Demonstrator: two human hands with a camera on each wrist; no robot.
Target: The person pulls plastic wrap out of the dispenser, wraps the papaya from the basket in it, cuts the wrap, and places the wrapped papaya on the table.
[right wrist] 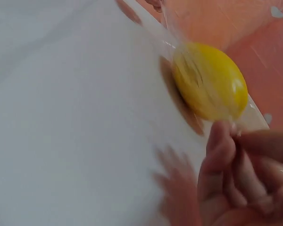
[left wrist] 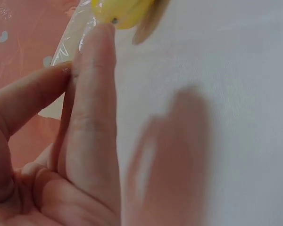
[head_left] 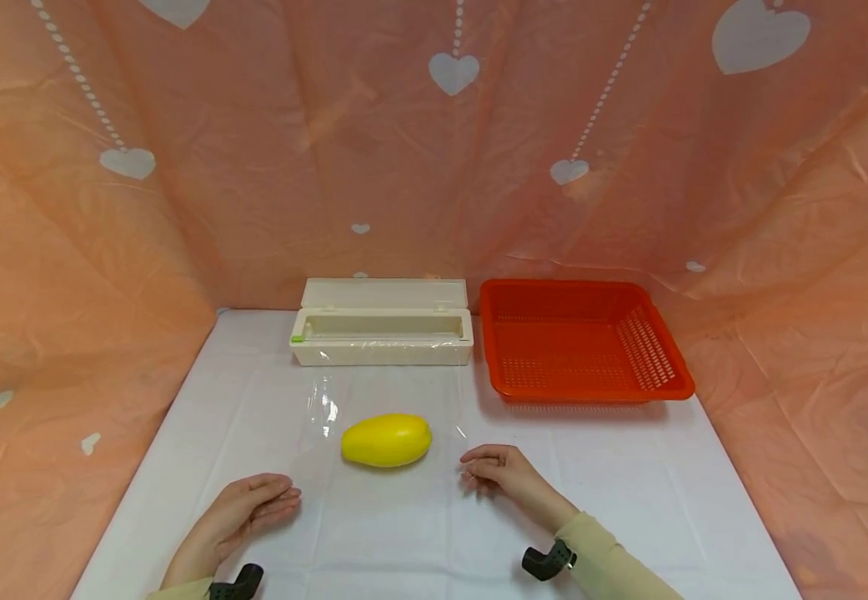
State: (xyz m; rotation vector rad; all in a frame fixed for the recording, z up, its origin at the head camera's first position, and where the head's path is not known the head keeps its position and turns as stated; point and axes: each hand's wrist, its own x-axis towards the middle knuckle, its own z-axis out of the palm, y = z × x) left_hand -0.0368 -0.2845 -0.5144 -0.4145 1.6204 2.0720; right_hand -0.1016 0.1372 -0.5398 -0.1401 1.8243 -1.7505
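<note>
A clear sheet of cling film [head_left: 326, 408] stretches from the white cling film box [head_left: 381, 354] towards both hands. My left hand [head_left: 242, 512] pinches its near left corner between thumb and finger; in the left wrist view the thumb meets the index finger [left wrist: 92, 113]. My right hand [head_left: 512, 479] pinches the near right corner, and in the right wrist view thumb and fingertips press together on the film. Between the hands, slightly farther away, a smooth yellow fruit [head_left: 386, 440], shaped like a papaya or mango, lies on its side under the film.
The box's lid [head_left: 384, 293] is raised at the back. A red perforated plastic basket [head_left: 587, 387] stands at the back right. White cloth [head_left: 373, 542] covers the table, and an orange curtain with white hearts [head_left: 388, 142] hangs behind and at both sides.
</note>
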